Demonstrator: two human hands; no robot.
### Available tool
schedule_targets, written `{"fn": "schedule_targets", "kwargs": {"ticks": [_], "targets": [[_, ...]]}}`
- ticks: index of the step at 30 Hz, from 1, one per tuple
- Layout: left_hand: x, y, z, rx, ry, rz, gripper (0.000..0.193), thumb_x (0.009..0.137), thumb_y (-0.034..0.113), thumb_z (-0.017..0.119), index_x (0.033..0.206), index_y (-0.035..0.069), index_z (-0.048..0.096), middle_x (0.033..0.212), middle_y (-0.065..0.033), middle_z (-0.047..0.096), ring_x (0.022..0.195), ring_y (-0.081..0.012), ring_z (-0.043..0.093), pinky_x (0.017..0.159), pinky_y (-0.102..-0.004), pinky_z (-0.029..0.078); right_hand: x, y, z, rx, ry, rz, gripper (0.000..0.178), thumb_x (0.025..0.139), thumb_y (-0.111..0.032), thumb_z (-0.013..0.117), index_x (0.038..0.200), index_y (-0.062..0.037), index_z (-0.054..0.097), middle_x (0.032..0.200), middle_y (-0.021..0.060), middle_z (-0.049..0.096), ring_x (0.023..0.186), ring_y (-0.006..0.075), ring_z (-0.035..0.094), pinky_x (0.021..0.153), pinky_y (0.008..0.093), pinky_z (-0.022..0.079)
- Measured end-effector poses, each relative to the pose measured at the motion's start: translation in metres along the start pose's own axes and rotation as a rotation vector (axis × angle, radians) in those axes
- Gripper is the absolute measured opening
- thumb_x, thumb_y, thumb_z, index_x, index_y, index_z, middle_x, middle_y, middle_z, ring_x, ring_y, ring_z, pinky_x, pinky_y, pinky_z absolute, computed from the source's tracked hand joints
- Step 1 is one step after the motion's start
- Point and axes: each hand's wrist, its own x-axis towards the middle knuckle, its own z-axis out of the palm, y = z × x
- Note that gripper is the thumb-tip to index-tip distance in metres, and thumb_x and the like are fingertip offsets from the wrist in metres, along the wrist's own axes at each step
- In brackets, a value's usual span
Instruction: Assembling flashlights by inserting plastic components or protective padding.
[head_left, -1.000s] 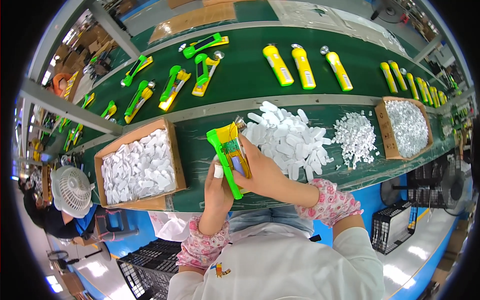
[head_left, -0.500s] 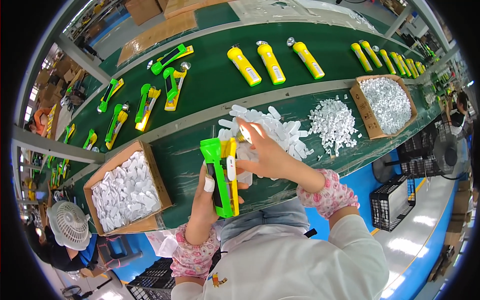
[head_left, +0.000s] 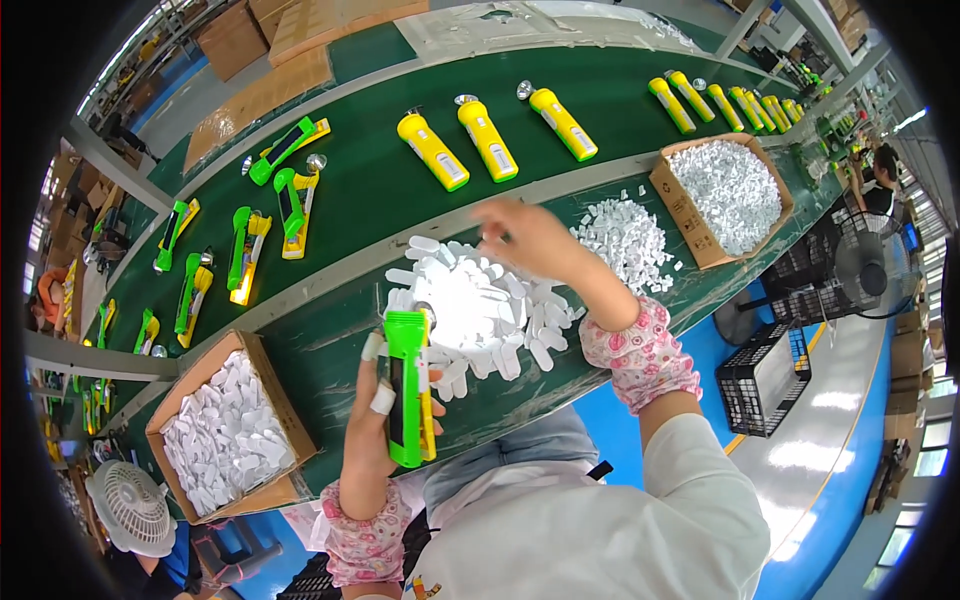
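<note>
Green and yellow plastic makes up the flashlight (head_left: 407, 390) that stands near the centre of the head view, a little left and below, its lamp end toward the top of the frame. The left hand (head_left: 368, 425) grasps it from the left, white wraps on two digits, with fingertips curling round its right side. Just beyond the lamp end, a bright patch of light falls on a heap of white oval pieces (head_left: 510, 335). Above that heap's right part hangs the right hand (head_left: 535, 242), its fingers bent and blurred; whether they pinch anything I cannot tell. Right of centre lies a heap of smaller white bits (head_left: 628, 240), and beside it a cardboard box (head_left: 692, 222) full of similar bits. At lower left, another carton (head_left: 283, 400) holds more white ovals. Across the upper middle, three yellow flashlights (head_left: 435, 152) lie on a green belt (head_left: 365, 165), with opened green-and-yellow units (head_left: 291, 205) toward the upper left.
</note>
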Motion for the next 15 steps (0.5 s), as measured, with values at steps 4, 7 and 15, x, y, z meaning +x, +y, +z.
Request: {"fn": "schedule_targets", "kwargs": {"ticks": [4,7,15], "targets": [[0.021,0.000,-0.016,-0.192,0.039,0.000,0.059,0.096,0.042,0.050,0.141,0.006,0.037,0.119,-0.0189,0.058,0.086,-0.0235,0.064,0.068,-0.0358,0.056,-0.006,0.039,0.017,-0.386,0.107,0.244,0.027,0.079,-0.027,0.070,0.092,-0.0051,0.061,0.093,0.0152,0.064,0.086,0.0337,0.064,0.072,0.0433,0.051],[0.053,0.004,-0.024,-0.449,0.031,-0.049,0.047,0.093,0.037,0.053,0.127,0.005,0.050,0.107,-0.0136,0.062,0.091,-0.0239,0.064,0.073,-0.0406,0.055,0.000,0.036,0.039,-0.435,0.150,0.302,0.030,0.078,-0.029,0.071,0.092,-0.0041,0.062,0.095,0.0172,0.064,0.089,0.0344,0.063,0.074,0.0442,0.051],[0.124,-0.014,-0.008,-0.590,-0.012,0.082,0.041,0.086,0.035,0.063,0.114,0.005,0.054,0.098,-0.0120,0.063,0.088,-0.0255,0.062,0.083,-0.0453,0.052,-0.004,0.042,0.037,-0.242,0.212,0.130,0.018,0.078,-0.016,0.068,0.083,-0.0045,0.055,0.074,0.0139,0.058,0.072,0.0331,0.059,0.062,0.0427,0.046]]}}
